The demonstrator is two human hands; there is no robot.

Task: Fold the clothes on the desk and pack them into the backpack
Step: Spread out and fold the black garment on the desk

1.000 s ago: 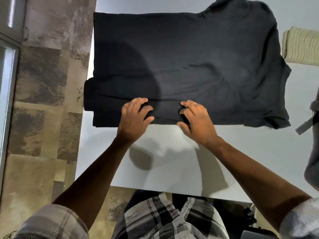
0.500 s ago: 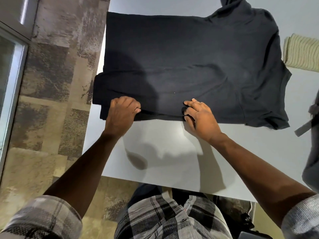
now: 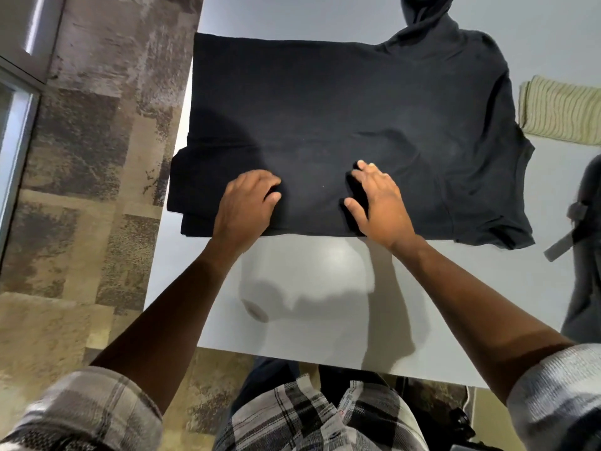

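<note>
Left edge of the white flat-topped table (image 3: pixel 325 304): the dark navy cotton T-shirt (image 3: pixel 341 109) lies flat, long axis running left-right across the table, hem end at left w/ a folded-under layer sticking out past the table edge, collar and sleeves at right.

Left hand (image 3: pixel 245 203) sits on the near edge of the shirt, fingers curled down into the cloth; looks like a pinch on the edge layer, but can't tell for sure if it's gripped or just pressed.

Right hand (image 3: pixel 379 203) is just beside it to the right, palm down, fingers spread flat on the fabric, nothing grasped.

Both hands are at the near long edge, so the fabric to be folded lies away from them, toward the far side; left hand is nearer the hem, right nearer mid-body.

Far right: striped pale-green folded cloth (image 3: pixel 559 113), well apart from the hands. Grey fabric backpack w/ strap (image 3: pixel 582 242) at the frame's right edge, mostly cut off; nearer the right hand for packing.
</note>
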